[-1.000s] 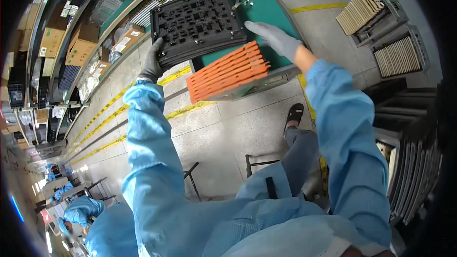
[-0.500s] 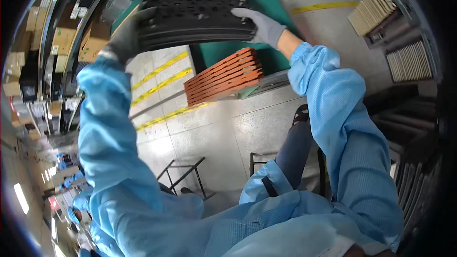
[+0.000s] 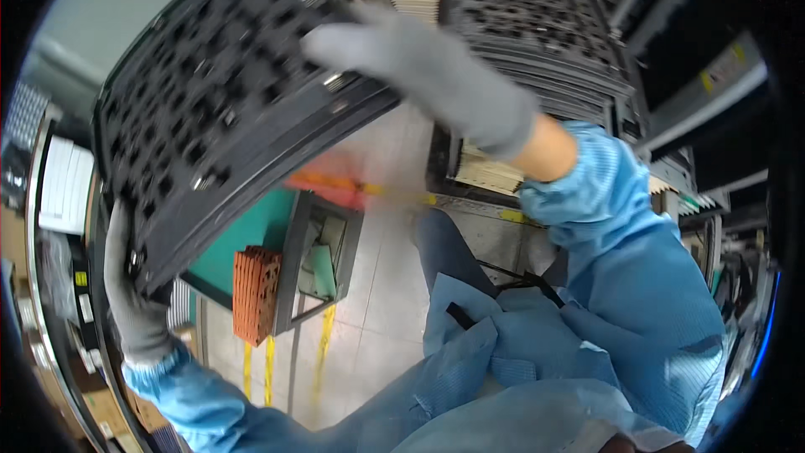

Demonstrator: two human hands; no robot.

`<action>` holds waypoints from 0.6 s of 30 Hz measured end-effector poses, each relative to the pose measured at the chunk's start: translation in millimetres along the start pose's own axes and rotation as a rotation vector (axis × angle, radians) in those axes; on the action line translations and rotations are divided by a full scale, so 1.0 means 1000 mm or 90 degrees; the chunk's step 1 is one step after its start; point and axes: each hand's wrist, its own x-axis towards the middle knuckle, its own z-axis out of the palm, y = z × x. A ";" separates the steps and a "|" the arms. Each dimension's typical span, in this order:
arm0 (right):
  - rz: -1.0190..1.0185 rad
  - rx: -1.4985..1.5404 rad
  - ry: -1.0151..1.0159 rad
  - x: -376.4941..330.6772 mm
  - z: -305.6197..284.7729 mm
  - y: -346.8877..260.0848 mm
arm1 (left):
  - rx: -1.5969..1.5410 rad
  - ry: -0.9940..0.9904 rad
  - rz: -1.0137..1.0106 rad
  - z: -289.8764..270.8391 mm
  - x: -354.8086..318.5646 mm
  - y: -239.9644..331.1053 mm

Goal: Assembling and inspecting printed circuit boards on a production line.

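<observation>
Grey-gloved hands (image 3: 444,80) (image 3: 138,310) grasp a black pocketed tray (image 3: 210,75); beige slats (image 3: 486,171) sit in a dark frame (image 3: 438,159).

Black tray (image 3: 201,75) | layered edge | irregular cut-outs across top | slanted | held up between hands (image 3: 138,306) (image 3: 436,75)

Plain grey gloves (image 3: 482,96) covered the worker's left hand (image 3: 134,310) and right hand (image 3: 419,59); the light-blue, finely textured smock (image 3: 545,327) had loose sleeves (image 3: 641,281), wrinkled toward the wrists, and a black strip (image 3: 459,315), over dark trousers (image 3: 455,253).
</observation>
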 end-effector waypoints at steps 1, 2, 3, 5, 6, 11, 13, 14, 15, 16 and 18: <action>-0.098 -0.134 -0.012 -0.018 -0.039 -0.001 | -0.190 0.005 -0.064 0.027 0.031 0.014; -0.205 -0.255 -0.038 -0.032 -0.073 -0.001 | -0.368 0.018 -0.143 0.051 0.056 0.034; -0.290 -0.391 -0.015 -0.041 -0.100 -0.012 | -0.420 0.016 -0.126 0.067 0.071 0.057; -0.298 -0.595 0.041 -0.082 -0.146 -0.026 | -0.584 -0.088 -0.227 0.122 0.144 0.079; -0.256 -0.630 0.074 -0.105 -0.164 -0.036 | -0.657 -0.159 -0.355 0.143 0.177 0.101; 0.432 -0.587 0.146 -0.115 -0.219 -0.020 | -0.145 -0.305 0.198 0.227 0.296 0.047; 0.649 -0.645 0.044 -0.110 -0.205 -0.041 | -0.355 -0.420 0.128 0.248 0.311 0.066; 0.474 -0.714 0.072 -0.155 -0.238 0.018 | -0.549 -0.534 0.039 0.268 0.314 0.098; 0.465 -0.732 -0.015 -0.142 -0.213 -0.011 | -0.437 -0.588 0.149 0.276 0.306 0.109; 0.376 -0.707 0.065 -0.158 -0.214 -0.005 | -0.102 -0.417 0.206 0.285 0.296 0.134; 0.278 -0.733 0.185 -0.170 -0.194 0.004 | -0.053 -0.402 0.210 0.299 0.297 0.124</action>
